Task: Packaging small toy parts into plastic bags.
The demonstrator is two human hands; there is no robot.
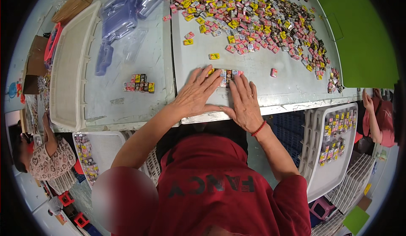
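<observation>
At the table's near edge, a small block of wrapped packets (224, 79) in pink, black, white and yellow lies flat between my hands. My left hand (195, 94) rests over its left side with the fingers stretched out. The fingers of my right hand (246, 103) are extended too, touching the block's right side, and a red bracelet circles the wrist. Both thumbs reach toward each other below the block. Part of the block is hidden under my fingers. A single yellow packet (214, 56) lies just beyond, and a pink packet (274, 72) sits off to the right.
A wide heap of loose packets (258, 20) covers the table's far side. Left of the seam are a grouped set of packets (139, 84), clear bluish plastic pieces (120, 18) and a white tray (72, 75). Below right stands a tray (315, 168) with packet groups. Other people sit at both sides.
</observation>
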